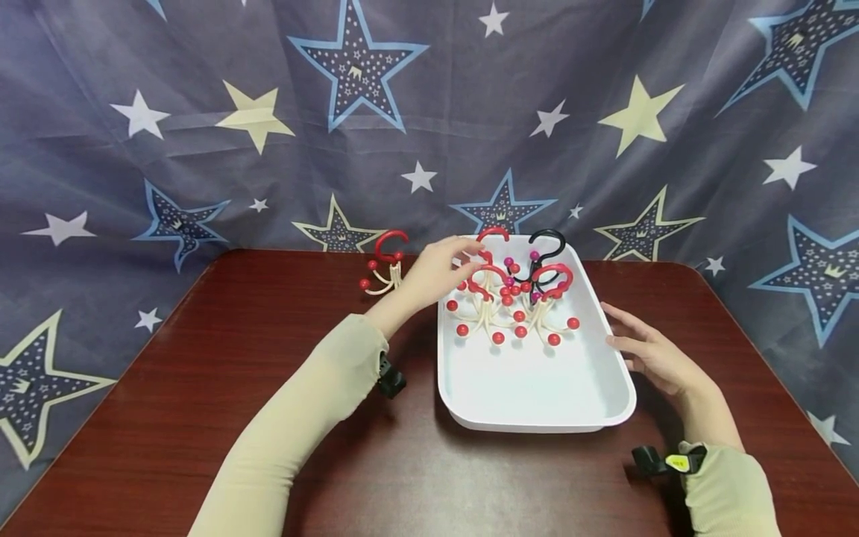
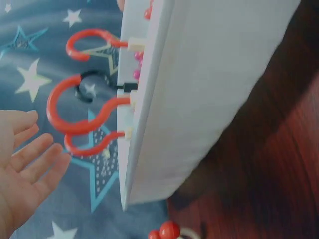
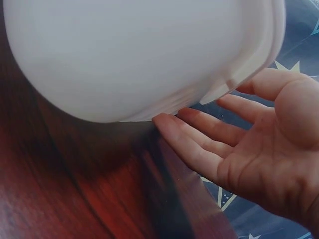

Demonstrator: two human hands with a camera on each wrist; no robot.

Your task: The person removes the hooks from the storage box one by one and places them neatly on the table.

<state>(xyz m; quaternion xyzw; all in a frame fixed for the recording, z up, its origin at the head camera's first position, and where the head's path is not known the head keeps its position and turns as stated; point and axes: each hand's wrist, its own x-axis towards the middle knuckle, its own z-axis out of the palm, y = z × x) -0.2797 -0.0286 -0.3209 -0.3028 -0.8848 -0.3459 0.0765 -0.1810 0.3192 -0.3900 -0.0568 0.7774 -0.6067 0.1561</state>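
Observation:
A white tray (image 1: 537, 384) holds several multi-pronged hanging hooks at its far half. Red curved tops and cream prongs with red ball tips mark most of them, such as the front red hook (image 1: 553, 277). One black hook (image 1: 549, 246) has magenta tips. My left hand (image 1: 439, 270) hovers over the tray's left rim beside the red hooks; in the left wrist view its fingers are extended, holding nothing, close to a large red hook (image 2: 75, 124). At the tray's right side, the extended fingers of my right hand (image 1: 661, 358) touch the outer wall (image 3: 194, 94).
Another red-and-cream hook (image 1: 391, 257) stands on the dark wooden table (image 1: 221, 388), left of the tray and behind my left forearm. A star-patterned cloth (image 1: 416, 134) hangs along the table's back edge.

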